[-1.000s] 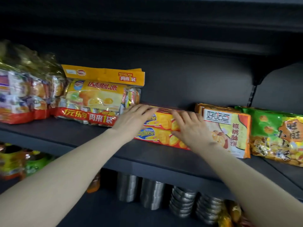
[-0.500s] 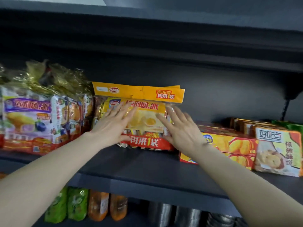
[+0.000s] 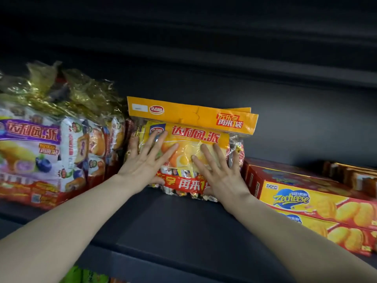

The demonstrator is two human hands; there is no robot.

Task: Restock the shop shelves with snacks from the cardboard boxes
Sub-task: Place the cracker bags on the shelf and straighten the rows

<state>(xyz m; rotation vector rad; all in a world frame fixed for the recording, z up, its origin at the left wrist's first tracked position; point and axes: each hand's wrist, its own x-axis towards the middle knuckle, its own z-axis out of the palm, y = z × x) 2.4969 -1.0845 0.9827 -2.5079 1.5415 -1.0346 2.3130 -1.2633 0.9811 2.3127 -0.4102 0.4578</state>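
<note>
A: While both palms lie flat on it, what could slip?

B: Nearest us, the shelf (image 3: 173, 225) shows bare board at lower centre. A pack that tips forward would land there, or go over the lip.

A: And the hands?

B: The left hand (image 3: 142, 166) and right hand (image 3: 220, 176) press with fingers straight and spread, gripping nothing. The yellow snack pack (image 3: 195, 144) stands upright at mid-frame, between the purple packs (image 3: 30, 152) at left and the Zecheese boxes (image 3: 306, 203) at right. An uneven push could skew it, or crumple its film against the back panel (image 3: 295, 129).
</note>
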